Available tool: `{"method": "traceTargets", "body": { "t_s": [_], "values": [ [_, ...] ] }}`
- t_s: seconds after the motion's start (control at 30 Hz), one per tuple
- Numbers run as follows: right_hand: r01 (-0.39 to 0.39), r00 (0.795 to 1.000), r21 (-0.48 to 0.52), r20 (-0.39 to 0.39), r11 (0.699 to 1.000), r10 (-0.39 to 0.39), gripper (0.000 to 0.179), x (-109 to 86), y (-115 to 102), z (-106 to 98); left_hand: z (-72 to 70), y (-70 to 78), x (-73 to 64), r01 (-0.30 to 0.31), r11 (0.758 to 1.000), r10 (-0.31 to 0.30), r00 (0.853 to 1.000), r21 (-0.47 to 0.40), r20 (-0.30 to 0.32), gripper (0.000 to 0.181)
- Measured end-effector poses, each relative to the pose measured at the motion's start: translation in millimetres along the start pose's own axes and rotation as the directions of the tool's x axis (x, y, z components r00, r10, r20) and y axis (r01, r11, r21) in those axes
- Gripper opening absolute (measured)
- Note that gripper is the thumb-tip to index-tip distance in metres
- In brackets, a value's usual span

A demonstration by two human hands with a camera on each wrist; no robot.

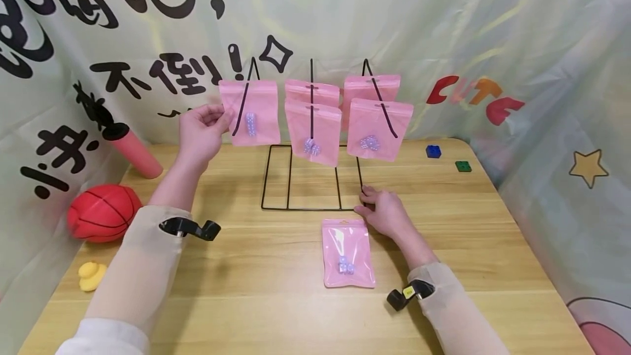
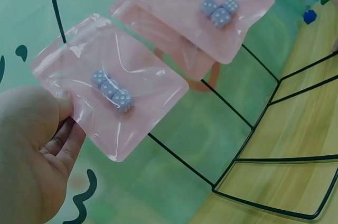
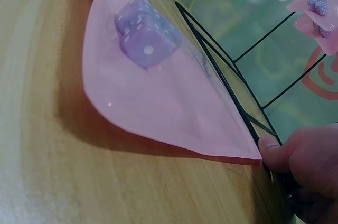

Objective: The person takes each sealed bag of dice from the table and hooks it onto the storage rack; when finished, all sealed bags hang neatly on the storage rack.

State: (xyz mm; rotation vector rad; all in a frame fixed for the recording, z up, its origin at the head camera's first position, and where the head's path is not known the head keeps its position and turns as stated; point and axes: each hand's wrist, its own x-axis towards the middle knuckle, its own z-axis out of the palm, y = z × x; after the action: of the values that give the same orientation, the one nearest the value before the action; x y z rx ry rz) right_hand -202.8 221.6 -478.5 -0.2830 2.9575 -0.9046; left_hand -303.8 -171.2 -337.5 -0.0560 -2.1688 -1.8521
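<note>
My left hand pinches the left edge of a pink zip bag between thumb and fingers. Three pale purple dice show in a row through this bag. It is at the left hook of a black wire rack, with the hook's rod running across its front. Down at the rack's base, my right hand grips the front right corner wire. Close by that hand, another pink zip bag with dice lies flat on the table.
Pink bags hang on the middle hook and the right hook, two on each. A red ball, a yellow duck and a pink vase are at the left. A blue brick and a green brick lie back right.
</note>
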Motion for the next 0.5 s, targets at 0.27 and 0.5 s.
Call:
{"method": "traceTargets", "body": {
  "t_s": [0.27,0.5],
  "values": [
    [0.003,1.0,-0.003,-0.004,1.0,-0.003,0.044,0.0,0.3,0.6,3.4,-1.8,12.3,0.021,1.0,-0.021,1.0,0.005,-0.013,0.021],
    [-0.004,1.0,0.0,-0.001,1.0,0.004,0.044,0.5,-0.6,0.0,6.3,-4.1,15.4,0.013,0.999,-0.014,1.0,-0.036,-0.024,0.022]
  ]
}}
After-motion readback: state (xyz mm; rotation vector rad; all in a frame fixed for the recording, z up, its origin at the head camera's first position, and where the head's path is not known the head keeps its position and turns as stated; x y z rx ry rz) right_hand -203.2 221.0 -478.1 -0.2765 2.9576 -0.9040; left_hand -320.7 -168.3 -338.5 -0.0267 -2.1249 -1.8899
